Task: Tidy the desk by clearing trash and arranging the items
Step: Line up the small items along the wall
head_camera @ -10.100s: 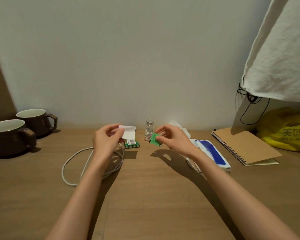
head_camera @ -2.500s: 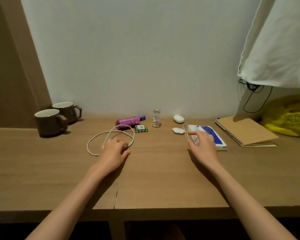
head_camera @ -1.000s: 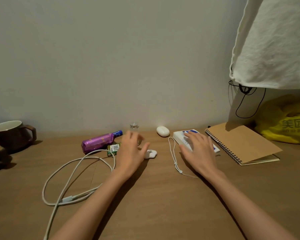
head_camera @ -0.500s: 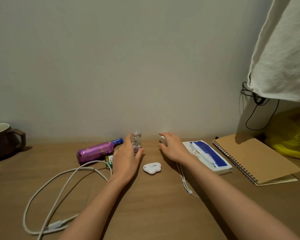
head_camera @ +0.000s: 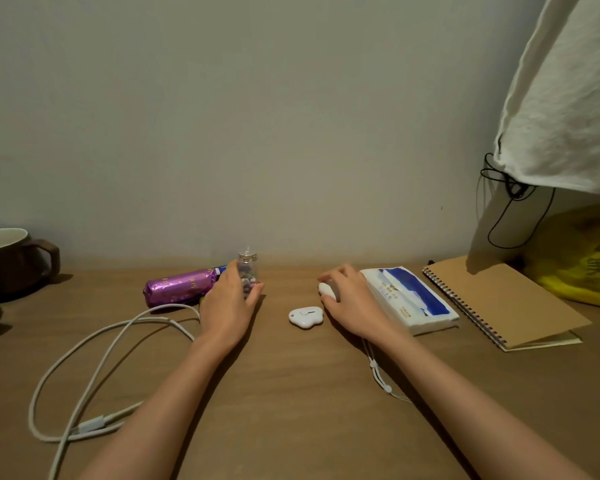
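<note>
My left hand (head_camera: 229, 303) curls round a small glass bottle (head_camera: 247, 271) of coloured beads that stands near the wall. Just left of it lies a purple foil-wrapped roll (head_camera: 179, 287). My right hand (head_camera: 352, 299) covers a white oval object (head_camera: 326, 290), with fingers bent over it. A white cloud-shaped gadget (head_camera: 305, 317) lies on the desk between my hands. A blue-and-white tissue pack (head_camera: 413, 301) sits beside my right hand, and a thin white cord (head_camera: 378, 372) runs under my right forearm.
A white charging cable (head_camera: 94, 362) loops over the desk's left side. A brown mug (head_camera: 11, 259) stands at far left. A kraft spiral notebook (head_camera: 499, 301), a yellow plastic bag (head_camera: 582, 261) and a hanging white cloth (head_camera: 568, 98) occupy the right.
Over the last second my left hand moved back and took hold of the glass bottle. My right hand went from the tissue pack to the white oval object by the wall.
</note>
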### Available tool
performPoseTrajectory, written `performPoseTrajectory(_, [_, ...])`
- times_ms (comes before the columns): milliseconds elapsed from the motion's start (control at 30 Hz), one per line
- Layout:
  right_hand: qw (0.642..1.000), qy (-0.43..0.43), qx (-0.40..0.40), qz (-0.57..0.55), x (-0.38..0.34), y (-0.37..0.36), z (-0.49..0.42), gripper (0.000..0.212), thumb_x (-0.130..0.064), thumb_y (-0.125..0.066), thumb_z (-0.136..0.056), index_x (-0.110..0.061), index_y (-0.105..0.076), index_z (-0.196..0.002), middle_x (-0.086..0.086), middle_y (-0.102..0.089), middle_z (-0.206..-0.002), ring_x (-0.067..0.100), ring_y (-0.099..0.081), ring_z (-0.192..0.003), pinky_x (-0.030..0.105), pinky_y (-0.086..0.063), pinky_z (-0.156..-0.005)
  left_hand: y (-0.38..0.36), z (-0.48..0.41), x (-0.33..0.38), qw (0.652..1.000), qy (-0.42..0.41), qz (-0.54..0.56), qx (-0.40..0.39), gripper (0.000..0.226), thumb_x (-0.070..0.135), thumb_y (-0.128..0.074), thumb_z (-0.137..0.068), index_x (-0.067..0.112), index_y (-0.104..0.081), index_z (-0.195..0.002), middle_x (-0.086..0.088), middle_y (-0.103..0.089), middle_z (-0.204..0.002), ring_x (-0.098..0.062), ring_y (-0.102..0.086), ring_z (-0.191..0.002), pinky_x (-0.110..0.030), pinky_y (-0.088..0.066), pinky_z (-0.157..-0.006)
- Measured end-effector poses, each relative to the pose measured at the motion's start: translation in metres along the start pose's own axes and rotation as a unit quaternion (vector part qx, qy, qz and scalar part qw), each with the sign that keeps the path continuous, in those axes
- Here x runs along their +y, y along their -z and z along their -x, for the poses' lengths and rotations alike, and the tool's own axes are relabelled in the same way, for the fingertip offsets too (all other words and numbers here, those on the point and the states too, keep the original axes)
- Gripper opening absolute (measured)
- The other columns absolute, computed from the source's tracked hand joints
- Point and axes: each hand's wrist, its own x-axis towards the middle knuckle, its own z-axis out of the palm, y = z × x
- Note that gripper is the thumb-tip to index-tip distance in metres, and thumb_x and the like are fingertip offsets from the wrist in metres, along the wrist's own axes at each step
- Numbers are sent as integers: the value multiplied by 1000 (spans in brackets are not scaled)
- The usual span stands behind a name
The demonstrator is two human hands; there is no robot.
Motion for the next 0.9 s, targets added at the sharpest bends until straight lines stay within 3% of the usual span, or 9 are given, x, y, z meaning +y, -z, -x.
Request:
performPoseTrajectory(333, [1000, -11, -18, 24, -20, 29, 54, 24, -33, -50, -95, -25, -59, -115, -7, -47, -115, 11, -42, -116, 26, -40, -88, 16, 14, -2, 999, -6, 46, 0, 59, 39, -63, -87, 12, -41, -134, -7, -63, -119, -27, -59, -108, -38, -46, -81])
performPoseTrajectory(500, [977, -63, 126, 157, -7, 58, 53, 29, -36, -47, -95, -28, -58, -121, -5, -53, -127, 19, -41, -119, 36, -36, -95, 19, 16, -4, 999, 9, 50, -6, 70, 43, -65, -84, 14, -36, -141, -8, -61, -124, -28, -57, -113, -42, -49, -85])
performPoseTrajectory(533, [968, -107, 117, 194, 1, 63, 51, 34, -39, -47, -94, -29, -54, -126, -1, -50, -132, 23, -39, -121, 39, -36, -96, 19, 17, -4, 998, 9, 55, -7, 71, 43, -65, -84, 15, -35, -142, -7, -61, -125, -28, -57, -113, -42, -49, -86])
performPoseTrajectory(667, [936, -258, -42, 236, 26, 67, 47, 58, -53, -48, -91, -28, -35, -142, 8, -36, -146, 36, -32, -131, 51, -39, -100, 19, 17, -7, 997, -1, 72, -6, 60, 39, -64, -86, 19, -41, -138, -7, -66, -117, -28, -61, -106, -40, -49, -82])
performPoseTrajectory(767, [936, -247, -58, 244, 33, 65, 42, 55, -51, -49, -91, -31, -39, -141, 6, -47, -139, 33, -39, -128, 51, -44, -97, 19, 16, -8, 998, -11, 68, -1, 53, 38, -63, -87, 19, -47, -134, -7, -69, -108, -28, -63, -99, -39, -50, -78])
performPoseTrajectory(900, [957, -204, -58, 200, 32, 70, 31, 50, -36, -52, -90, -30, -46, -139, 5, -57, -133, 24, -52, -116, 42, -52, -90, 17, 16, -6, 998, -17, 59, 2, 56, 36, -63, -88, 16, -45, -137, -11, -69, -110, -28, -62, -101, -38, -48, -77])
